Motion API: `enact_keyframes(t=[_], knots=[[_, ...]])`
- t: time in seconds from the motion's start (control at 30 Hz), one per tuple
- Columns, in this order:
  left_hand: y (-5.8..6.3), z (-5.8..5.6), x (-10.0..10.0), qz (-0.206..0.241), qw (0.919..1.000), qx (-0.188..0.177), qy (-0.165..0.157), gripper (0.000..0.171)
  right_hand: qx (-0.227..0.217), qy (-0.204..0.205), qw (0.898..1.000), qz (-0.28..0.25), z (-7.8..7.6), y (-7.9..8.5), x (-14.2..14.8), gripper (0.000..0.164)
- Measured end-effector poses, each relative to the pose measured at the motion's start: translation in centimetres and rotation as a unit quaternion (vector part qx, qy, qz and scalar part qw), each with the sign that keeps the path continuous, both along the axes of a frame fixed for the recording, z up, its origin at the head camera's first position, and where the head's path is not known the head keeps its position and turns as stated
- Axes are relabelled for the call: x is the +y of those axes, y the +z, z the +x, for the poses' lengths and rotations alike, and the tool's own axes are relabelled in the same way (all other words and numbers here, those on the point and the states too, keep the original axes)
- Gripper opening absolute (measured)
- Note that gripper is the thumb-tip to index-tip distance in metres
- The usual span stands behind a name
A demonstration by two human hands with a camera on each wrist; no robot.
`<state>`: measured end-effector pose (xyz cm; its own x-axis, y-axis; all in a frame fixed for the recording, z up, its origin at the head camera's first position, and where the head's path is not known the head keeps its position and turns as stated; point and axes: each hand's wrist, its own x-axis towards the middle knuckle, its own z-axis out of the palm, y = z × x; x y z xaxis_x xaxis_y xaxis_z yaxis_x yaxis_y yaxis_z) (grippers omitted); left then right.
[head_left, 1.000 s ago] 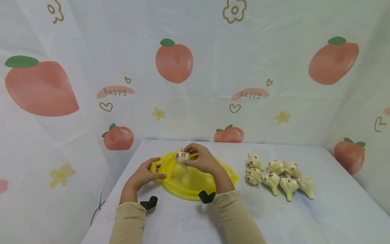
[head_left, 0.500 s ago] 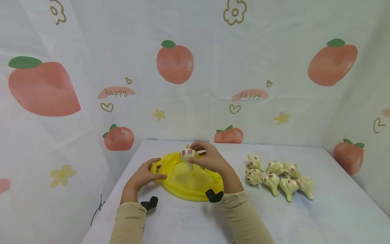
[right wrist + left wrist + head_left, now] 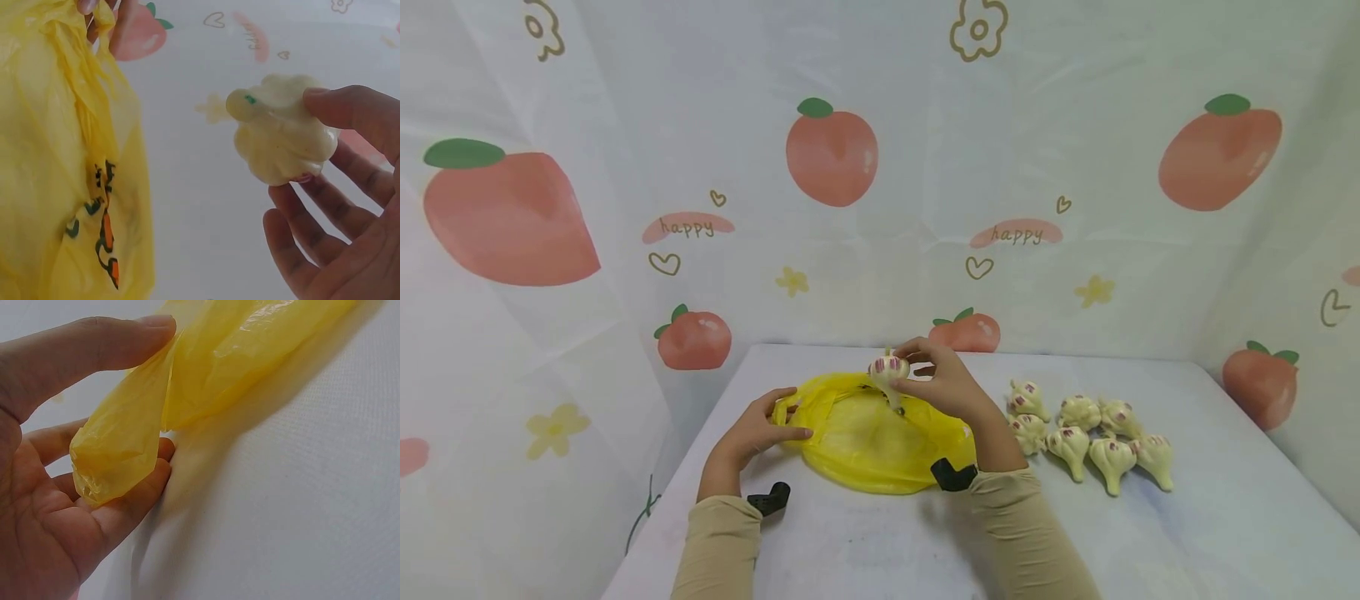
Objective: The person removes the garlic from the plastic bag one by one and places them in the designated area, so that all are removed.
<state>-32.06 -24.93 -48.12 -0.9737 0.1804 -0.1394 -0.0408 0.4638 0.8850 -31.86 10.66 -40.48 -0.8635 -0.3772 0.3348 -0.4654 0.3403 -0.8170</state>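
A yellow plastic bag (image 3: 868,454) lies spread on the white table, with dark and orange print (image 3: 106,231) visible in the right wrist view. At its left end my left hand (image 3: 760,429) holds a gathered strip of the bag (image 3: 122,440) between thumb and fingers. My right hand (image 3: 947,383) pinches a garlic bulb (image 3: 889,372), cream with purple patches, above the far part of the bag. In the right wrist view, the garlic bulb (image 3: 281,128) sits between thumb and fingertips, apart from the bag.
Several more garlic bulbs (image 3: 1111,458) lie clustered on the table (image 3: 1225,500) to the right of the bag. A white cloth (image 3: 880,250) printed with fruit hangs behind the table. Black wrist devices (image 3: 953,475) sit below both hands.
My right hand has moved right and slightly up, carrying the garlic bulb from over the bag's left part. My left hand stays at the bag's left end.
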Motion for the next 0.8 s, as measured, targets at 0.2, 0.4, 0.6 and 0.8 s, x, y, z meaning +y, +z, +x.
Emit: enact_keyframes(t=[0.2,0.4,0.6,0.8], knots=[[-0.1,0.0,0.0,-0.004,1.0,-0.001,0.002,0.1,-0.006,-0.015,1.0,0.018,0.1,-0.1,1.6,0.039],[-0.2,0.0,0.0,-0.001,1.0,-0.002,0.002,0.1,0.001,-0.029,0.999,0.027,0.1,-0.5,3.5,0.04],[-0.2,0.0,0.0,0.001,1.0,-0.002,0.001,0.1,0.011,-0.038,0.998,0.042,0.6,-0.8,5.5,0.042],[0.0,0.0,0.0,0.003,1.0,0.0,-0.003,0.1,0.017,-0.042,0.998,0.051,1.1,-1.0,7.8,0.038]])
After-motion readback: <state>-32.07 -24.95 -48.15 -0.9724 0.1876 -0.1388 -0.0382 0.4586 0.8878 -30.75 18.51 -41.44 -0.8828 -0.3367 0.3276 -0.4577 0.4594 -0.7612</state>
